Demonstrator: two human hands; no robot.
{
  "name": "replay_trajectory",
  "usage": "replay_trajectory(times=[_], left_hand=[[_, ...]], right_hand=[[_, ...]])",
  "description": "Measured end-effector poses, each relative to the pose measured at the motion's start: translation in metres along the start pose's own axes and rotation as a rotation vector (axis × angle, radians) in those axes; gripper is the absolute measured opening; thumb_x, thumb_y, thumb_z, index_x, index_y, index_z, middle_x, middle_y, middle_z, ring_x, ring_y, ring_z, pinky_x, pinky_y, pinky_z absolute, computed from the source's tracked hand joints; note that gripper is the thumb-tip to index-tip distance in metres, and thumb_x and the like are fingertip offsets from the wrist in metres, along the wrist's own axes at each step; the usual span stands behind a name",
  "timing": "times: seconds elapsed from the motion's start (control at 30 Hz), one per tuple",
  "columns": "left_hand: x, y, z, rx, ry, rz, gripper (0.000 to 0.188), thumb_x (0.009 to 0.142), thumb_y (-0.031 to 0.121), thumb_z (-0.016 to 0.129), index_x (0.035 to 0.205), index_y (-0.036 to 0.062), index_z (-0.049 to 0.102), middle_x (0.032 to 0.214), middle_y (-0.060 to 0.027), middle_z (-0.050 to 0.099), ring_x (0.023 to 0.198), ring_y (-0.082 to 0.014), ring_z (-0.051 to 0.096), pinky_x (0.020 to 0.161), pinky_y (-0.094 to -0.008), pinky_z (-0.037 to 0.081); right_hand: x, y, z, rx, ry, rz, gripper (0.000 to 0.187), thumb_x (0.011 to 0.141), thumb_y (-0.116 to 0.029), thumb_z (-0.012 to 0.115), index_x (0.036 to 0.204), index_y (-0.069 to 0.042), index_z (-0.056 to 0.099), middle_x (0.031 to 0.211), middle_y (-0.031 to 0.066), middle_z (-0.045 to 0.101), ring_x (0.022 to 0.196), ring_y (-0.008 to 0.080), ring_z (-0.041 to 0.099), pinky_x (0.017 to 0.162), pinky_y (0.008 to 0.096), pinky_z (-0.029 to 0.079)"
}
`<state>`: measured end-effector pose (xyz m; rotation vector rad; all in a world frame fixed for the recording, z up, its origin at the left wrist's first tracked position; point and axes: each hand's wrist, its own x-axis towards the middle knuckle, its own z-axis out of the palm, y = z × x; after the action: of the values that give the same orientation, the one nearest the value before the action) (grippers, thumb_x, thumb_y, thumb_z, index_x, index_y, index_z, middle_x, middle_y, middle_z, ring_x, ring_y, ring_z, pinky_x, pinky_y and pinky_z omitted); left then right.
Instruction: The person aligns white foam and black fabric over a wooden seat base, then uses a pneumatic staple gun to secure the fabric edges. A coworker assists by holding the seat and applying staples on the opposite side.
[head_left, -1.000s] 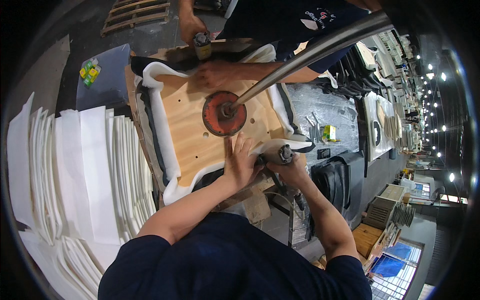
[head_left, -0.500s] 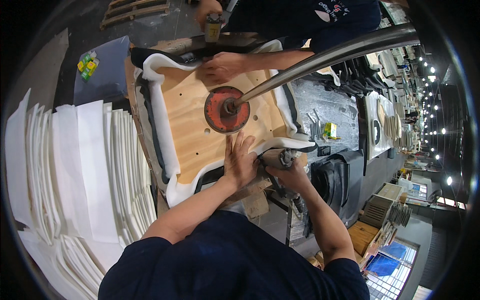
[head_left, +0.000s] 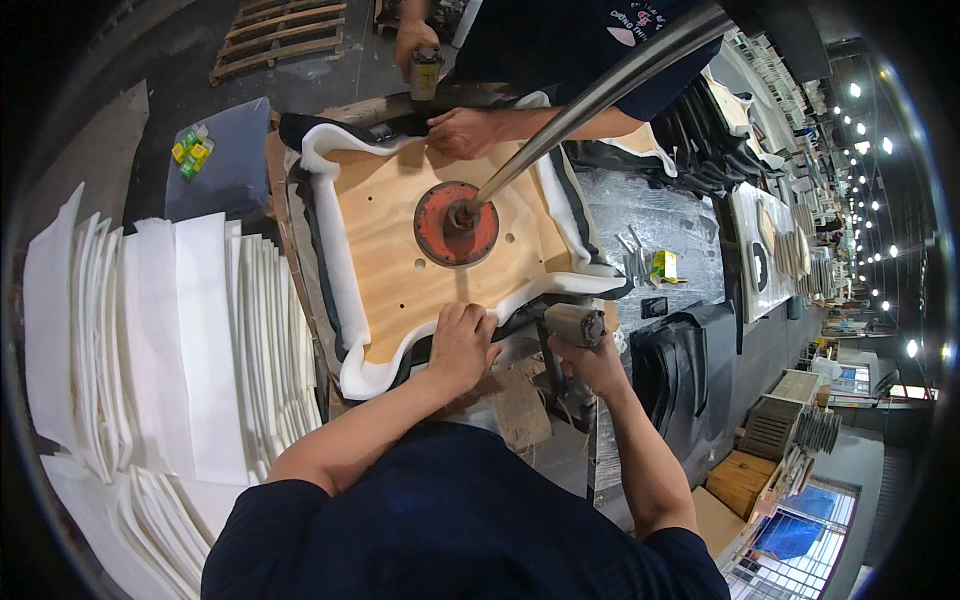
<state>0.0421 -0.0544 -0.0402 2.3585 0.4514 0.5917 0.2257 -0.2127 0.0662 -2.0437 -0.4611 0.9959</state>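
A plywood panel [head_left: 385, 215] lies before me, with white foam padding [head_left: 345, 300] and a black cover [head_left: 312, 225] turned up around its edges. My left hand [head_left: 463, 347] is closed at the near edge, its fingers curled over the padding and cover. My right hand [head_left: 592, 362] grips a staple gun [head_left: 577, 325], held just off the near right edge. A round red pressing disc [head_left: 457, 222] on a metal rod [head_left: 590, 110] bears on the panel's middle. Across from me, a co-worker's hand [head_left: 463, 133] rests at the far edge; the other hand [head_left: 415, 42] holds another staple gun [head_left: 425, 73].
White foam sheets [head_left: 150, 340] stand stacked at left. A grey-blue surface [head_left: 230, 170] bears small yellow-green boxes [head_left: 191, 152]. On the right, a wrapped table [head_left: 690, 225] holds metal strips and a yellow box [head_left: 663, 267], near folded black covers [head_left: 685, 365]. The rod slants over the panel.
My left fingers, spread flat on the panel before, have drawn back and curled over the near edge. The staple gun in my right hand has turned and moved a little away from that edge.
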Motion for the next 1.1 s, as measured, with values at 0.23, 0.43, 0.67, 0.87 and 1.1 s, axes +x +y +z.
replay_trajectory(times=[0.23, 0.43, 0.67, 0.87, 1.1], left_hand=[[0.019, -0.004, 0.018, 0.012, 0.002, 0.039, 0.037, 0.080, 0.034, 0.090, 0.096, 0.0054, 0.073, 0.109, -0.0120, 0.059, 0.114, -0.0359, 0.055, 0.108, -0.0538, 0.040], [0.027, -0.007, 0.025, -0.039, 0.003, -0.027, 0.024, 0.086, 0.029, 0.084, 0.085, 0.0074, 0.075, 0.110, -0.0105, 0.059, 0.119, -0.0342, 0.054, 0.119, -0.0586, 0.032], [0.031, -0.007, 0.030, -0.111, 0.002, -0.129, 0.016, 0.086, 0.022, 0.081, 0.083, 0.0066, 0.076, 0.114, -0.0087, 0.060, 0.123, -0.0327, 0.054, 0.123, -0.0573, 0.027], [0.032, -0.005, 0.028, -0.144, 0.021, -0.143, 0.015, 0.085, 0.020, 0.080, 0.085, 0.0052, 0.076, 0.116, -0.0092, 0.060, 0.123, -0.0326, 0.053, 0.124, -0.0572, 0.026], [0.032, -0.004, 0.026, -0.117, -0.027, -0.141, 0.018, 0.088, 0.023, 0.079, 0.092, 0.0056, 0.077, 0.121, -0.0107, 0.059, 0.126, -0.0332, 0.051, 0.125, -0.0592, 0.027]], right_hand=[[-0.001, 0.004, 0.006, -0.048, -0.062, 0.015, 0.033, 0.094, -0.015, 0.088, 0.123, -0.003, 0.076, 0.087, 0.0003, 0.073, 0.061, 0.0087, 0.061, 0.053, 0.0277, 0.048], [0.006, -0.005, 0.011, -0.079, -0.107, 0.025, 0.035, 0.094, -0.017, 0.089, 0.124, -0.003, 0.077, 0.088, -0.0006, 0.073, 0.061, 0.0067, 0.060, 0.053, 0.0267, 0.049], [0.017, -0.017, 0.017, -0.192, -0.123, 0.050, 0.032, 0.094, -0.018, 0.089, 0.119, -0.001, 0.078, 0.083, 0.0005, 0.072, 0.057, 0.0075, 0.059, 0.051, 0.0282, 0.049], [0.023, -0.017, 0.019, -0.202, -0.115, 0.091, 0.033, 0.094, -0.020, 0.090, 0.116, 0.000, 0.077, 0.079, 0.0012, 0.072, 0.057, 0.0081, 0.060, 0.050, 0.0290, 0.048], [0.029, -0.007, 0.028, -0.251, -0.040, 0.004, 0.040, 0.092, -0.025, 0.092, 0.113, 0.004, 0.074, 0.083, 0.0045, 0.074, 0.061, 0.0128, 0.064, 0.054, 0.0334, 0.052]])
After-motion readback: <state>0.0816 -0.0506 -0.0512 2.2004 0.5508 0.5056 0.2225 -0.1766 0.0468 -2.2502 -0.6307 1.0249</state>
